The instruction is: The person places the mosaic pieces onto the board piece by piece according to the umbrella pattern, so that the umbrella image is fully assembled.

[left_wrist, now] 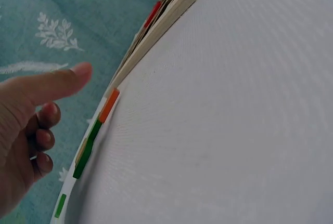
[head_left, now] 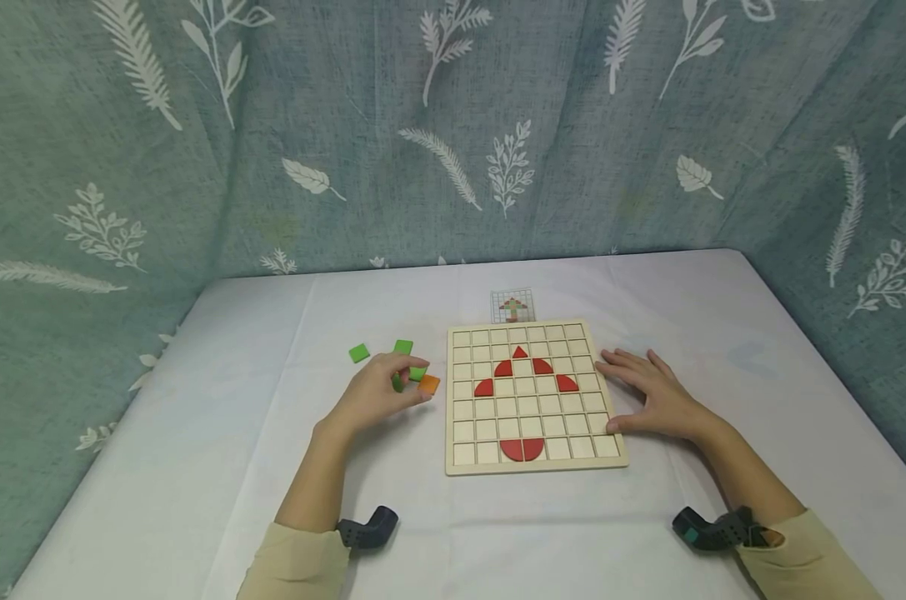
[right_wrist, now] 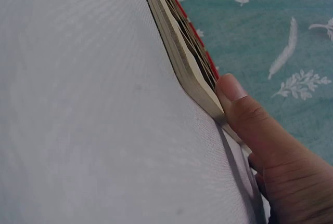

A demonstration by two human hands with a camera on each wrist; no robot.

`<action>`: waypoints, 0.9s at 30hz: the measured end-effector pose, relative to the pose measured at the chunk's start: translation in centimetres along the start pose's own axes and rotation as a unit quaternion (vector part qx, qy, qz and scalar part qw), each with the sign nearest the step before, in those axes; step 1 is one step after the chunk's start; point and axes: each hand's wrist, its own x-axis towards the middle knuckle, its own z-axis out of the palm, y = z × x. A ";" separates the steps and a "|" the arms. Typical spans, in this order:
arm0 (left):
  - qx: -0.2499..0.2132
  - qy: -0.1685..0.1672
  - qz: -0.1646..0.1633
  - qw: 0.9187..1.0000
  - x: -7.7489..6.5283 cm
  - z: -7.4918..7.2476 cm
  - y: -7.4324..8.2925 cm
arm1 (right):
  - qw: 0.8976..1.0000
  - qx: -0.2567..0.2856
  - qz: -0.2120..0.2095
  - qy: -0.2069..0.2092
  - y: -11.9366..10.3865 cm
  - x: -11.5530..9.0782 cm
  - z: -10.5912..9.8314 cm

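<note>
Hovers with left hand [head_left: 373, 390] loosely parted near green tiles [head_left: 358, 353] and orange tile [head_left: 429, 384]; touches, with spread right hand [head_left: 661, 404], gridded board [head_left: 537, 469] holding red pieces [head_left: 512, 450].

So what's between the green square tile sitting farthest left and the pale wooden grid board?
More green pieces and an orange square tile, with the left hand among them; the head view shows this.

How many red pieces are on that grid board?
7: a triangle at the top, two rounded pieces in the row below, another pair farther apart in the next row, and a side-by-side pair in the bottom row. None seems hidden.
</note>
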 end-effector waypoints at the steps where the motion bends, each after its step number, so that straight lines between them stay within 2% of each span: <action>1: -0.001 -0.003 -0.003 1.000 0.1 0.1 -0.2 | 1.000 0.000 0.001 0.000 0.0 0.0 0.0; 6: 0.005 -0.007 -0.009 1.000 0.5 0.6 -1.0 | 1.000 0.001 0.002 0.000 0.1 0.0 0.1; 13: 0.045 -0.010 -0.015 0.999 0.5 1.2 -1.7 | 1.000 0.005 -0.003 0.003 0.2 -0.1 0.2; 23: 0.029 -0.009 0.018 0.999 0.5 1.4 -1.8 | 1.000 0.003 -0.008 0.004 0.3 0.0 0.1; 27: 0.037 -0.008 0.007 0.999 0.5 1.4 -1.8 | 1.000 0.003 -0.012 0.005 0.3 0.0 0.1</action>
